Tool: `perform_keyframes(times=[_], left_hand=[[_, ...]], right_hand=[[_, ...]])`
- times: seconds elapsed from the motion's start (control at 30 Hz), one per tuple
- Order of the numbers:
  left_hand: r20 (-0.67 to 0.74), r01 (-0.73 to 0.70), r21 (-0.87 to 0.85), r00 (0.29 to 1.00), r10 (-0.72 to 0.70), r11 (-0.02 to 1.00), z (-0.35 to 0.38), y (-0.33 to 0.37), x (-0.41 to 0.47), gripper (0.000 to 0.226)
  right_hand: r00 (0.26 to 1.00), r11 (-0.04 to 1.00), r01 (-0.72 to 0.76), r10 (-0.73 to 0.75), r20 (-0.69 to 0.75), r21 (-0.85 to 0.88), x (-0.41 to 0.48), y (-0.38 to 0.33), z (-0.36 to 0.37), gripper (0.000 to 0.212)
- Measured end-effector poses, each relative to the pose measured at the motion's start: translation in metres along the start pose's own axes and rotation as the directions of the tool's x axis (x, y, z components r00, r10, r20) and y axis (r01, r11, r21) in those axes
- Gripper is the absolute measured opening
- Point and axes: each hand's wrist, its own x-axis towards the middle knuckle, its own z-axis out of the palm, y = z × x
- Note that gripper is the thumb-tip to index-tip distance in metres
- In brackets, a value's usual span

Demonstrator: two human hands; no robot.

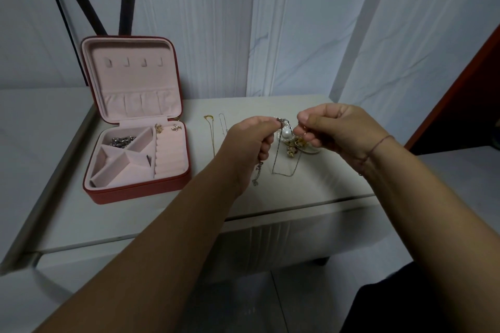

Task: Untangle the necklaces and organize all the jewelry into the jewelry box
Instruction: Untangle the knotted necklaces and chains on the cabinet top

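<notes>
Where the hands meet: above the right part of the worktop point(270, 197), just over a heap of tangled jewelry
Left hand point(251, 140): fingers curled, its grip pinching the top of a thin silver chain point(284, 167) between thumb and forefinger
Right hand point(332, 130): fingers curled, its grip pinching another bit of the same tangle; a thin cord point(378, 143) circles the wrist
Tangle point(290, 143): a pearl and gold pieces, between and just below the two hands; the thin silver chain drops from it in a loop toward the near edge
Charm chain point(257, 173): shows just below the left hand; whether it is held I cannot tell
Gold necklace point(211, 132) and silver necklace point(223, 123): laid out straight, side by side, between the hands and the box
Jewelry box point(135, 189): open on the left of the worktop, lid upright, pink lining
Inside the box: silver links point(123, 141) in the far left compartment, two earrings point(159, 128) at the far end of the right section
</notes>
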Motion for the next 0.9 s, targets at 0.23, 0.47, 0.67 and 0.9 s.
perform_keyframes(times=[0.23,0.47,0.67,0.9], left_hand=[[0.009,-0.024,0.023,1.0,0.024,0.999,-0.002,0.001,0.001,0.011],[0.012,-0.102,0.133,0.995,0.102,0.986,0.001,0.002,-0.003,0.012],[-0.03,-0.15,0.179,0.987,0.157,0.972,0.003,0.005,-0.006,0.011],[-0.006,-0.286,0.28,0.954,0.3,0.916,0.002,0.006,-0.009,0.008]], right_hand=[[0.999,0.992,0.048,-0.05,-0.009,-0.12,0.0,0.002,-0.002,0.006],[0.988,0.929,0.146,-0.152,0.008,-0.339,-0.001,0.008,0.001,0.008],[0.956,0.877,0.285,-0.29,0.046,-0.387,-0.003,0.004,0.004,0.014],[0.906,0.781,0.395,-0.418,0.066,-0.484,-0.005,0.002,0.005,0.007]])
